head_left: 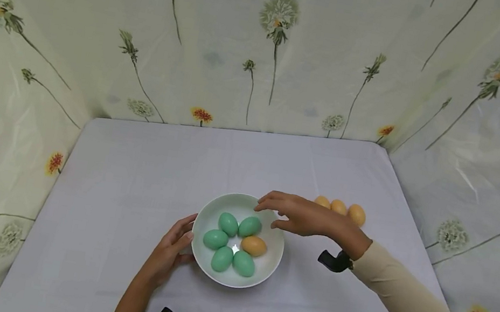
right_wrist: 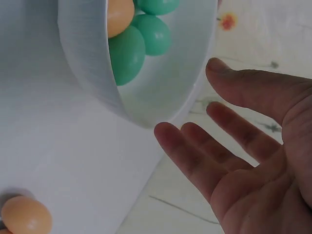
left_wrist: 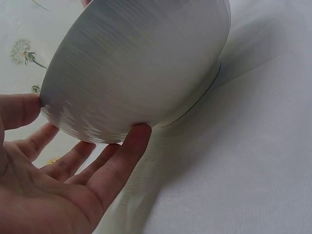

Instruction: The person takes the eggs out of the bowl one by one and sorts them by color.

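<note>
The left hand (head_left: 168,255) lies spread against the outer wall of the white bowl (head_left: 265,267); the right hand (head_left: 297,215), loosely spread, hovers empty by its rim. The green eggs (head_left: 222,258) and orange egg (head_left: 254,245) inside look light, hard and slippery, probably best pinched round the middle.

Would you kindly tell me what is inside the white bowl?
Five green eggs and one orange egg lie in a ring inside the white bowl, with part of its bottom showing between them. The area directly beneath the eggs is covered and cannot be seen.
</note>
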A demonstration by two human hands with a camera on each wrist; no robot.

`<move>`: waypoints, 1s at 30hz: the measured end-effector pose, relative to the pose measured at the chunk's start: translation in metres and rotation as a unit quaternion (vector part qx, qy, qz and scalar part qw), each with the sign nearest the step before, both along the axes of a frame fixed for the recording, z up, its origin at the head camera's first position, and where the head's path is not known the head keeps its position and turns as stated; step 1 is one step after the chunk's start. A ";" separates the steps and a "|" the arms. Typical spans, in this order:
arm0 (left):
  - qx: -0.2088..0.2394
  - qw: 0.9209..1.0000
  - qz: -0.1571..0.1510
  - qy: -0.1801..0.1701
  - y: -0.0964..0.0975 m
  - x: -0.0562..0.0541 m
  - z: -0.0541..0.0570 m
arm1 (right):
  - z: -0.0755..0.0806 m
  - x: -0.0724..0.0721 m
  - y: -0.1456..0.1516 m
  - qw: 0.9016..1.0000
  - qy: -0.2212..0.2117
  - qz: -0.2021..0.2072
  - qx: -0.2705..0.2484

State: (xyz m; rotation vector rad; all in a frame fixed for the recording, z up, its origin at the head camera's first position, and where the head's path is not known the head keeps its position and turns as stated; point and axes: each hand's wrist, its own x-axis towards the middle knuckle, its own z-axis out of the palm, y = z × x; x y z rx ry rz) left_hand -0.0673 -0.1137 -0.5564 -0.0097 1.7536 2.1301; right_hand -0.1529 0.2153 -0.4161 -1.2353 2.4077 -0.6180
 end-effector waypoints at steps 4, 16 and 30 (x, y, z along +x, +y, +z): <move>0.002 1.000 0.001 -0.002 0.000 0.000 0.000 | -0.003 0.001 -0.011 0.999 -0.042 0.010 0.013; 0.008 1.000 -0.004 -0.002 -0.001 0.001 0.001 | -0.029 0.002 -0.029 0.992 -0.078 0.096 -0.002; 0.010 1.000 -0.003 -0.004 -0.001 -0.001 0.000 | -0.049 0.003 -0.040 0.991 -0.063 0.116 0.018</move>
